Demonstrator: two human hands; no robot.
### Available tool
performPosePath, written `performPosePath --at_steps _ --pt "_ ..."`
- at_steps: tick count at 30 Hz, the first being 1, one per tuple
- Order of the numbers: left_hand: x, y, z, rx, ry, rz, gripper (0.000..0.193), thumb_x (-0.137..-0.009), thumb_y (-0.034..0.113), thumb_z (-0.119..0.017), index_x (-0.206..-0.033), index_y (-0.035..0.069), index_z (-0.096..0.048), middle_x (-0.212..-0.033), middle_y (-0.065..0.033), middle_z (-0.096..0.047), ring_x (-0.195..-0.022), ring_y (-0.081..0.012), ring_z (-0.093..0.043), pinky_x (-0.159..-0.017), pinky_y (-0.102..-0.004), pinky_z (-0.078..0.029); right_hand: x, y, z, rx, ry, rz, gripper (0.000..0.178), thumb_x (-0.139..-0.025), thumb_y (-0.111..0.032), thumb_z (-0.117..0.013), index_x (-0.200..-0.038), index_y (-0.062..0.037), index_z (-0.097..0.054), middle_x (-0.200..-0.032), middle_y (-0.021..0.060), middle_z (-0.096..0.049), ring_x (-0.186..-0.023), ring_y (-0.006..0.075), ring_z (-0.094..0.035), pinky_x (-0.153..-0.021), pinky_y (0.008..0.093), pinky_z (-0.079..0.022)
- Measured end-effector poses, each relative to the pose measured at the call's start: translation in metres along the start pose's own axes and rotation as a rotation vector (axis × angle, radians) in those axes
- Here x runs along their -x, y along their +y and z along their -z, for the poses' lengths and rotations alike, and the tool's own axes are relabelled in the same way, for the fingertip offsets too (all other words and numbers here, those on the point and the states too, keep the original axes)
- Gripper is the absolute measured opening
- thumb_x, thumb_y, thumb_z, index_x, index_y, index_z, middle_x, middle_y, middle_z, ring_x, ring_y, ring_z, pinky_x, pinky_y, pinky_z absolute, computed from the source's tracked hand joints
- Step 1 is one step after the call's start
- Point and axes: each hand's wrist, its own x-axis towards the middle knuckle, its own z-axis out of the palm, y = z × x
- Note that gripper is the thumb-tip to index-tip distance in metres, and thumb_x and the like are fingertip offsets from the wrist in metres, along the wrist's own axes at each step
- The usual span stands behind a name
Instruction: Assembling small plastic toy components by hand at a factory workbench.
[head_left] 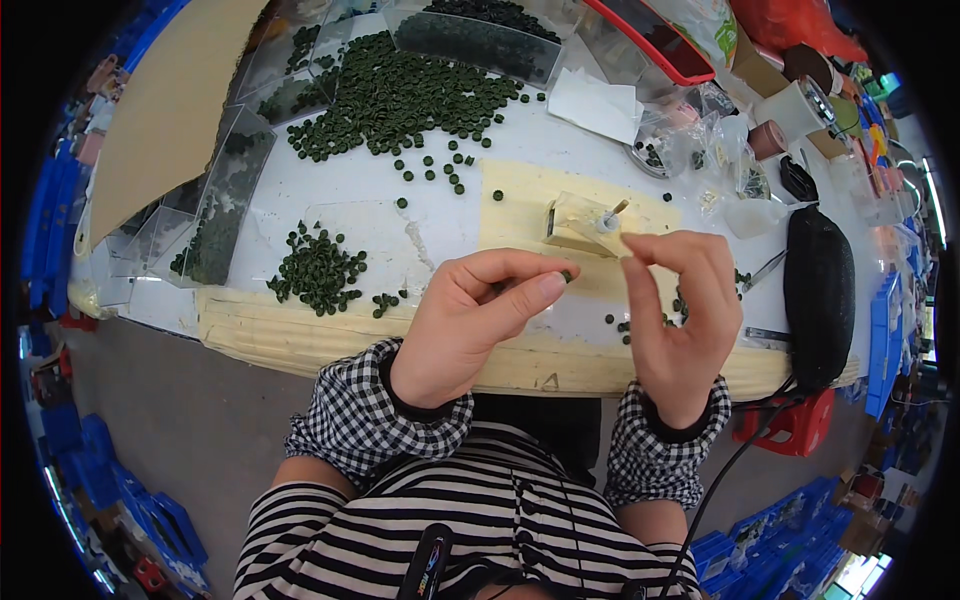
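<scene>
The head view shows two forearms in checked sleeves (380,412) rising from the lower edge, with both hands raised above the near side of the worktop (370,215). The left hand (470,315) points inward, its thumb laid along the forefinger and the other fingers curled under; thumb and forefinger pinch a small green piece (567,277) at their tips. The right hand (690,315) stands more upright, wrist low, with thumb and forefinger arched toward each other and facing the left hand. Its fingertips are blurred, so I cannot tell whether they grip anything. Just beyond the two hands lies a yellowish block (578,226) with a short brown stick (617,210) at its right end.

To the left, a small heap of green pieces (317,270) lies loose on the worktop. Beside it stands a clear tray (228,205) with many dark green pieces inside, visible through its wall. Right of the block and farther back, a round clear dish (655,160) holds a few dark pieces. Farther off spreads a larger loose heap (390,100), and behind it another clear tray (475,52) contains a thick layer of dark green pieces.
</scene>
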Motion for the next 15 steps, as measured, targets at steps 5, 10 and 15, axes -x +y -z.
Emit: performPosePath --at_steps 5,10,15 --pt "-0.002 0.000 0.000 0.073 0.038 -0.007 0.022 -0.094 0.009 -0.059 -0.113 -0.001 -0.065 -0.088 -0.0041 -0.064 -0.060 -0.0034 -0.039 -0.056 -0.0181 -0.033 -0.016 0.024 -0.004 0.170 -0.043 -0.017 0.016 -0.077 -0.003 -0.071 -0.093 -0.0024 -0.068 -0.081 0.0085 -0.059 -0.077 0.0256 -0.055 -0.068 0.0343 -0.044" --pt "-0.005 -0.001 -0.002 0.054 0.058 -0.011 0.023 -0.095 0.010 -0.059 -0.114 -0.001 -0.064 -0.091 -0.0060 -0.066 -0.061 -0.0034 -0.040 -0.056 -0.0179 -0.034 -0.018 0.028 -0.012 0.133 -0.078 -0.002 0.014 -0.077 -0.003 -0.072 -0.090 -0.0029 -0.068 -0.081 0.0085 -0.060 -0.077 0.0253 -0.055 -0.068 0.0335 -0.044" --pt "-0.004 -0.002 0.000 0.038 0.064 -0.027 0.023 -0.095 0.010 -0.059 -0.114 -0.001 -0.065 -0.092 -0.0061 -0.066 -0.060 -0.0035 -0.040 -0.056 -0.0179 -0.034 -0.014 0.015 -0.003 0.019 0.170 -0.019 0.010 -0.077 0.000 -0.072 -0.085 -0.0006 -0.067 -0.082 0.0087 -0.062 -0.077 0.0210 -0.057 -0.068 0.0297 -0.045"
